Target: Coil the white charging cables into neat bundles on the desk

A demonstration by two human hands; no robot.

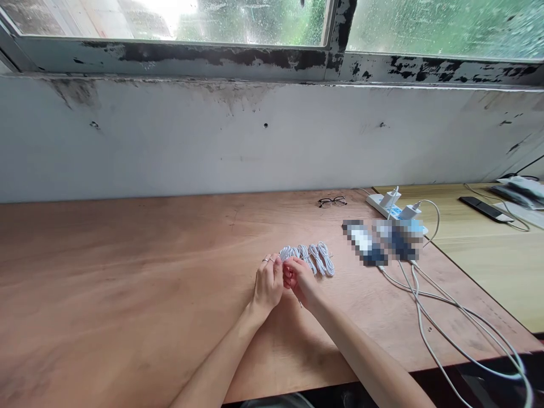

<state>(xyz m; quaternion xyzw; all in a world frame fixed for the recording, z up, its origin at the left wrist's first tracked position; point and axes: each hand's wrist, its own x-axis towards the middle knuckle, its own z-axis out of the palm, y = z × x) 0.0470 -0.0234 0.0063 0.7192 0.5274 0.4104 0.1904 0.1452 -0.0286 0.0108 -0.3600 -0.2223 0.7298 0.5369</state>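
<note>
My left hand (268, 279), with rings on its fingers, is closed at the left end of a row of coiled cables. Between the hands shows part of a white cable bundle (284, 253), which my left fingers grip. My right hand (301, 277) touches the left one, its fingers curled in a pinch; what lies between those fingertips is hidden. Just to the right, several more white cable bundles (323, 259) lie side by side on the wooden table (148, 294), each drawn in at its middle. The near ends of some are covered by my right hand.
Black-framed glasses (332, 202) lie farther back. A white power strip (382, 205) with plugged-in chargers stands at the right, near two blurred-out devices (364, 243). Long white cables (461, 306) run over the right front edge. A dark phone (484, 208) lies on the lighter table.
</note>
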